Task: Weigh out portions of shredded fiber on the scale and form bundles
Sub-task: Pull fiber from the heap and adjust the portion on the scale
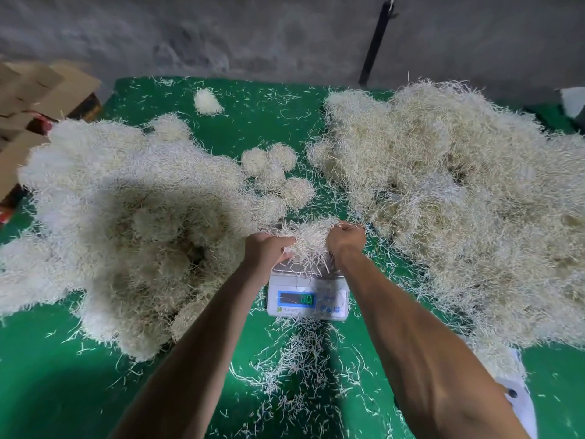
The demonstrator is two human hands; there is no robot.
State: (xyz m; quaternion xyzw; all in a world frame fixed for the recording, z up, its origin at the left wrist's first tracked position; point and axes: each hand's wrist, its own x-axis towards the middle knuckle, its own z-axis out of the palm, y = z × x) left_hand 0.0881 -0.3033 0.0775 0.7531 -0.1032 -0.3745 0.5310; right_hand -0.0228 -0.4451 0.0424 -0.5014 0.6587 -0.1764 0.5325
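A small white digital scale [307, 296] stands on the green table, its lit display facing me. Over its pan sits a clump of pale shredded fiber [308, 240]. My left hand [269, 248] grips the clump's left side and my right hand [345, 239] grips its right side, fingers curled into the strands. A big heap of loose fiber [459, 201] lies to the right. To the left lies a wide mass of rounded fiber bundles [126, 223], with a few more bundles [275, 172] behind the scale.
The green table [63, 391] is strewn with stray strands, thickest in front of the scale. Cardboard boxes [38, 99] stand past the left edge. A dark pole [376, 42] leans on the grey back wall. One small bundle [207, 101] lies far back.
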